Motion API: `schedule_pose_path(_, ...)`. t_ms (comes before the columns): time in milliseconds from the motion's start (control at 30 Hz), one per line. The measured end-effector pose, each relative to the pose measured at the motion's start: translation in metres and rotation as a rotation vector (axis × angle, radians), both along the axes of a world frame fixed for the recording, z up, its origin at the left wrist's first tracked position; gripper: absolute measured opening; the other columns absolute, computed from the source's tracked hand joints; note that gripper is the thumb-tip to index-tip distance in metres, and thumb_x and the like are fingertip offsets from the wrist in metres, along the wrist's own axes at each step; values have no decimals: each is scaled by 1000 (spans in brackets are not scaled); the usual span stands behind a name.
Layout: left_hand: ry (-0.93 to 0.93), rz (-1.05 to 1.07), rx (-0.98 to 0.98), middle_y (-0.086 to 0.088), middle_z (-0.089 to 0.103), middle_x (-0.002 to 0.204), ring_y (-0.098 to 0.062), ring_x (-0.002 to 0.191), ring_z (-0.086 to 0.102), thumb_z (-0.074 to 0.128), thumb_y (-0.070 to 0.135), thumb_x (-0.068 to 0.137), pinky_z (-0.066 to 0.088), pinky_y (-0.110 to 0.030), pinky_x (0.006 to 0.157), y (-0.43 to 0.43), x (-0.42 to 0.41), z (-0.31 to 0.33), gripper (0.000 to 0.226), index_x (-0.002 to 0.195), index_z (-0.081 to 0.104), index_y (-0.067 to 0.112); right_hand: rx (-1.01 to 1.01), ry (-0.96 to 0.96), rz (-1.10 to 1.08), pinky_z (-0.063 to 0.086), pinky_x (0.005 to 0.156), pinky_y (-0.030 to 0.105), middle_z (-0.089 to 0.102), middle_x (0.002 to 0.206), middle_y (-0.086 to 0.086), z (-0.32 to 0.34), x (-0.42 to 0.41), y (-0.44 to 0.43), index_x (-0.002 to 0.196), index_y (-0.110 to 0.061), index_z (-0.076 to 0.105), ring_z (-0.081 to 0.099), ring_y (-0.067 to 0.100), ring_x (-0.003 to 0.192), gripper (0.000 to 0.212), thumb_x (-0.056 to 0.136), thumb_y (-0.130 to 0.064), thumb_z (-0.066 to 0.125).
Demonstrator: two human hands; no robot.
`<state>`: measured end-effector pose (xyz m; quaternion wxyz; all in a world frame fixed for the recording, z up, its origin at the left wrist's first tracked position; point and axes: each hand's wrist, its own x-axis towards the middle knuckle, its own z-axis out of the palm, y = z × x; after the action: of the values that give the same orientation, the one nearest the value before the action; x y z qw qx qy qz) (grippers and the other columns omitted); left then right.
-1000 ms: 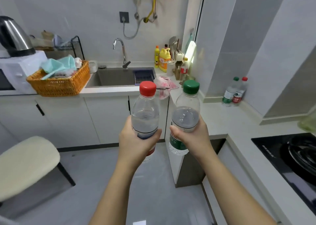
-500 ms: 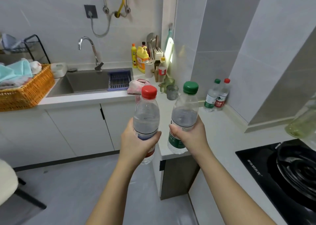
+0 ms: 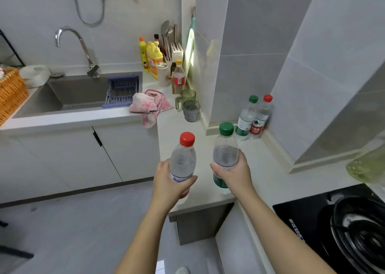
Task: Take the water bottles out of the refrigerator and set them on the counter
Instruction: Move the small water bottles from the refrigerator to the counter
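Note:
My left hand (image 3: 169,183) grips a clear water bottle with a red cap (image 3: 183,159), held upright over the front edge of the white counter (image 3: 268,169). Just to its right, my right hand (image 3: 235,174) grips a clear bottle with a green cap and green label (image 3: 225,148), upright above the counter. Two more bottles stand in the wall corner further back: a green-capped bottle (image 3: 245,118) and a red-capped bottle (image 3: 260,117), side by side. The refrigerator is out of view.
A sink (image 3: 83,92) with a tap and a blue rack lies at the left. A pink cloth (image 3: 149,105) hangs over the counter edge, with two cups (image 3: 190,106) and detergent bottles (image 3: 153,59) behind it. A black stove (image 3: 341,230) sits at the right. A wicker basket (image 3: 10,94) is far left.
The view has swung right and closer to the counter. Both hands carried their bottles forward, from over the floor to above the counter's front edge.

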<state>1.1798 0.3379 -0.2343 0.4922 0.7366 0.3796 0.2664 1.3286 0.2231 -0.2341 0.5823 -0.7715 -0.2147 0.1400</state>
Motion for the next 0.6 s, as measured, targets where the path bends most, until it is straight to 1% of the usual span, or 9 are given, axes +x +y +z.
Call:
schedule_pose_path(100, 14, -3, -11, 6, 53, 104, -13, 93, 55, 88, 28, 61, 44, -27, 77, 15, 25, -18, 59, 104, 49, 33, -61, 20, -62, 44, 79, 24, 63, 104, -9, -12, 23, 6, 109, -27, 54, 61, 13, 97, 58, 62, -25, 89)
schedule_pose_path(167, 20, -22, 2, 13, 52, 97, -15, 94, 54, 88, 22, 62, 43, -26, 74, 25, 42, -29, 56, 96, 46, 39, -101, 33, -94, 42, 73, 23, 60, 92, -17, -19, 37, 13, 105, -28, 53, 59, 12, 88, 54, 64, -21, 88)
schedule_pose_path(233, 37, -31, -2, 15, 52, 93, -17, 93, 56, 86, 18, 62, 46, -27, 69, 33, 58, -38, 54, 90, 45, 40, -135, 41, -120, 41, 67, 21, 57, 88, -21, -27, 48, 20, 103, -28, 51, 58, 12, 84, 54, 64, -19, 87)
schedule_pose_path(300, 43, -36, -23, 9, 56, 97, -18, 92, 60, 85, 22, 60, 52, -32, 73, 41, 73, -50, 51, 95, 51, 35, -155, 43, -136, 42, 67, 22, 58, 88, -20, -34, 58, 27, 103, -27, 51, 58, 10, 82, 53, 64, -19, 87)
schedule_pose_path(333, 47, -46, -38, 7, 57, 100, -17, 93, 61, 84, 25, 59, 53, -34, 75, 44, 80, -56, 53, 99, 52, 33, -161, 49, -148, 42, 68, 21, 59, 88, -20, -38, 63, 30, 103, -27, 51, 58, 7, 80, 53, 65, -18, 87)
schedule_pose_path(400, 39, -75, -54, 7, 58, 105, -15, 95, 61, 84, 27, 58, 53, -32, 78, 50, 94, -65, 58, 107, 53, 31, -158, 64, -168, 42, 65, 17, 59, 88, -20, -46, 71, 36, 102, -27, 51, 56, -3, 79, 53, 65, -17, 87)
schedule_pose_path(433, 33, -95, -52, 7, 58, 106, -14, 96, 61, 84, 27, 59, 53, -31, 78, 52, 100, -68, 59, 108, 53, 30, -158, 71, -177, 42, 63, 14, 59, 88, -20, -49, 73, 38, 102, -27, 51, 56, -4, 79, 53, 65, -16, 87)
schedule_pose_path(500, 33, -137, -34, 6, 60, 105, -15, 97, 60, 84, 27, 58, 51, -29, 78, 56, 111, -74, 57, 108, 54, 29, -156, 84, -190, 42, 61, 10, 60, 89, -18, -57, 78, 41, 102, -27, 51, 57, -4, 80, 53, 65, -15, 87)
schedule_pose_path(600, 33, -163, -44, 6, 59, 105, -15, 99, 59, 85, 22, 59, 47, -25, 78, 59, 120, -80, 58, 108, 54, 28, -151, 97, -197, 45, 65, 12, 64, 92, -14, -70, 83, 40, 104, -25, 54, 60, -1, 83, 53, 64, -14, 87)
